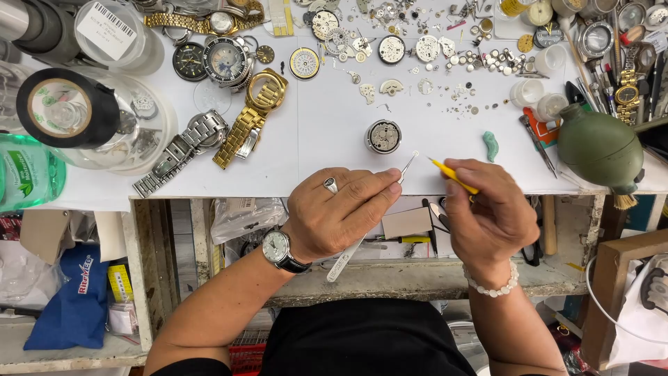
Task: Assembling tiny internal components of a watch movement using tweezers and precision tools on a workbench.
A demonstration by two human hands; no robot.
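Note:
My left hand (341,209), with a ring and a wristwatch, grips metal tweezers (407,167) whose tips touch a tiny part (416,154) on the white worktop (327,125). My right hand (490,212), wearing a bead bracelet, holds a thin yellow stick tool (449,173) pointed at the same tiny part. A round watch movement (383,136) sits just beyond both tool tips, apart from them.
Gold (250,115) and steel (182,150) bracelet watches lie at left, beside a black tape roll (67,106) and a green bottle (28,170). Several dials, gears and small parts litter the back. A green rubber blower (600,147) sits right; a teal putty lump (491,145) lies nearby.

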